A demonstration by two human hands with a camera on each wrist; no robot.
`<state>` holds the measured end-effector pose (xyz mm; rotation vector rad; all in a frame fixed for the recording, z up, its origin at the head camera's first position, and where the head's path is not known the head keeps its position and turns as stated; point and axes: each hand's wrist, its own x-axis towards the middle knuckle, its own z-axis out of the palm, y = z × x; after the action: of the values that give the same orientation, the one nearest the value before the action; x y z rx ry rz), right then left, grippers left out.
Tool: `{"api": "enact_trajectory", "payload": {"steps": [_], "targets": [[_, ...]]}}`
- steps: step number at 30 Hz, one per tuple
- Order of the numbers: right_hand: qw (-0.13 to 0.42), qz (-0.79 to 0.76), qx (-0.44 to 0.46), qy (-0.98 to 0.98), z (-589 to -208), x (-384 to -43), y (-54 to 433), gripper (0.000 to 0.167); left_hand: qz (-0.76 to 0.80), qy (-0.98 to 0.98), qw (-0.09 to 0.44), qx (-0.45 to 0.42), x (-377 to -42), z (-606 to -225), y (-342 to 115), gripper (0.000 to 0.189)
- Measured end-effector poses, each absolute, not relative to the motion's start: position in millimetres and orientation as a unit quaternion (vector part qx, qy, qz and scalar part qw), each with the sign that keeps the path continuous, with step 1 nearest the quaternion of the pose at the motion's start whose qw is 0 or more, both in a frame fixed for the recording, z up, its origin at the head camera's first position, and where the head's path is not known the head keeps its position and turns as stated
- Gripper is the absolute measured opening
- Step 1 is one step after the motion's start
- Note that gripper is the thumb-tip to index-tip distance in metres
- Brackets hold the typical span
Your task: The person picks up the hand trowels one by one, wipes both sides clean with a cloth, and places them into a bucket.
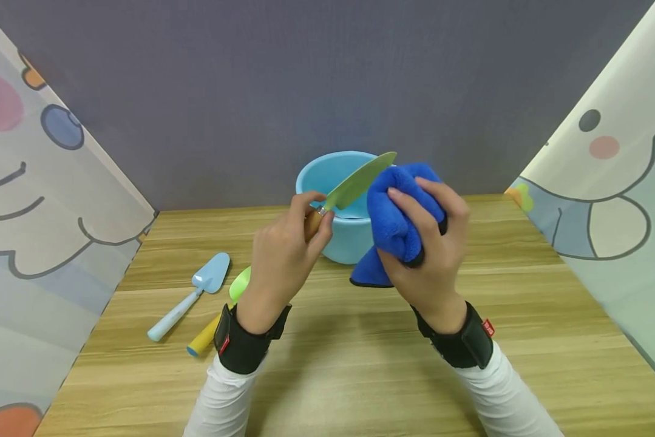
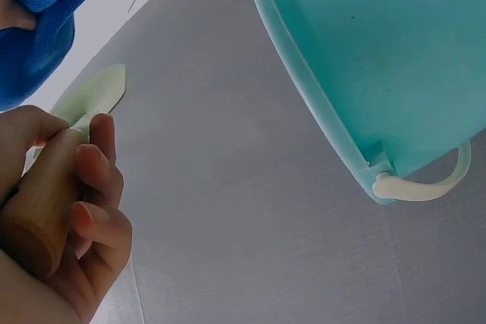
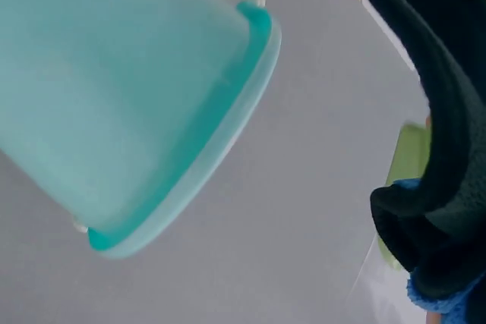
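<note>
My left hand [image 1: 278, 252] grips the wooden handle [image 2: 45, 195] of a small garden trowel, thumb and fingers wrapped near its metal collar. The trowel's pale green blade [image 1: 357, 182] points up and to the right, over the mouth of a light blue bucket [image 1: 346, 243]. In my right hand [image 1: 436, 255] is a bunched blue cloth [image 1: 395, 212] with dark edging, a loose corner hanging below the palm. The cloth is just right of the blade and overlaps the bucket's right side in the head view. In the right wrist view the cloth's dark edge partly covers the green blade [image 3: 408, 157].
A light blue trowel [image 1: 211, 274] lies on the wooden table [image 1: 360, 376] at the left. Beside it is a green-headed tool with a yellow handle [image 1: 204, 335], partly hidden by my left wrist. A grey panel [image 1: 223, 109] stands behind, with cartoon-printed sheets at both sides.
</note>
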<state>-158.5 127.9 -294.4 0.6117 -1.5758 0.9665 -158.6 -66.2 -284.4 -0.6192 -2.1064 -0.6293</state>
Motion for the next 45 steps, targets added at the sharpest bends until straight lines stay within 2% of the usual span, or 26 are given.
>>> {"api": "enact_trajectory", "payload": {"steps": [7, 13, 21, 45], "targets": [[0.520, 0.360, 0.333, -0.699, -308, -153, 114, 0.037, -0.242, -0.846, 0.407, -0.244, -156, -283, -67, 0.026], [0.492, 0.323, 0.355, -0.727, -312, -155, 110, 0.038, -0.236, -0.847, 0.385, -0.280, -154, -283, -67, 0.029], [0.500, 0.302, 0.350, -0.732, -312, -156, 110, 0.038, -0.235, -0.838, 0.369, -0.327, -155, -286, -67, 0.033], [0.512, 0.272, 0.330, -0.745, -313, -158, 112, 0.038, -0.237, -0.845, 0.354, -0.324, -153, -286, -63, 0.025]]}}
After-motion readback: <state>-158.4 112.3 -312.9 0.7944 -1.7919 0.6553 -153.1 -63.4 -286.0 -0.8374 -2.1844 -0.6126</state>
